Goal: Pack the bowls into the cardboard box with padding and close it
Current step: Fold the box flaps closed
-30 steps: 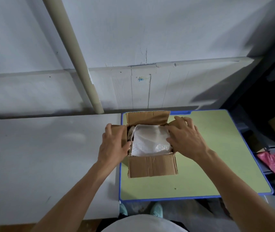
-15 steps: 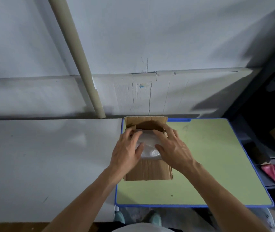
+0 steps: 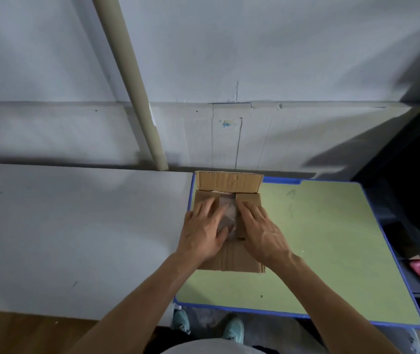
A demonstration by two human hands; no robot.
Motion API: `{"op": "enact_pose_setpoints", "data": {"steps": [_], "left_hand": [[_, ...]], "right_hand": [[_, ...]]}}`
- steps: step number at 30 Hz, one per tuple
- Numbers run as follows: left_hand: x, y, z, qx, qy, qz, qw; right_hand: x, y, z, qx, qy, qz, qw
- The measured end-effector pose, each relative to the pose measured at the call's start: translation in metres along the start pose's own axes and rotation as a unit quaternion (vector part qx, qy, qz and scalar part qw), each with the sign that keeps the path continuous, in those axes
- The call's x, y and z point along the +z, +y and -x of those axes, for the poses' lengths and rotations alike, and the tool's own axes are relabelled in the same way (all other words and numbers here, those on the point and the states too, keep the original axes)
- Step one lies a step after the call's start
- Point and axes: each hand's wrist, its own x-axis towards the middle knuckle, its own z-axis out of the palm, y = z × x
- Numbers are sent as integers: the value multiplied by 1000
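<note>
Head view: one cardboard box (image 3: 229, 261) sits in the middle of the frame, on the upper left corner of a green table (image 3: 318, 238). The left hand (image 3: 203, 231) lies flat with its fingers straight and slightly spread, pressing down the left side flap (image 3: 202, 200). The right hand (image 3: 262, 231) does the same on the right side flap (image 3: 251, 198). The two side flaps do not meet. In the gap between them shows one strip of clear plastic padding (image 3: 228, 212), inside the box.

The box has four flaps. Two are pressed down, and one far flap (image 3: 229, 182) stands upright just past the fingertips, toward the top of the frame. One near flap (image 3: 231, 260) is folded outward under the wrists, toward the bottom. Both of these have their long axis running left to right across the frame, and both hands are about equally close to each. Closing probably means folding those two over next. No bowl is visible; any would be under the padding.
</note>
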Motion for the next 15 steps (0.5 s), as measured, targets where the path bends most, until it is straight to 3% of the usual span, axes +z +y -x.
{"op": "enact_pose_setpoints", "data": {"steps": [9, 15], "left_hand": [[9, 9, -2, -7, 15, -31, 999], [-22, 7, -23, -64, 121, 74, 988]], "right_hand": [[-10, 13, -5, -64, 52, -32, 996], [-41, 16, -36, -46, 92, 42, 994]]}}
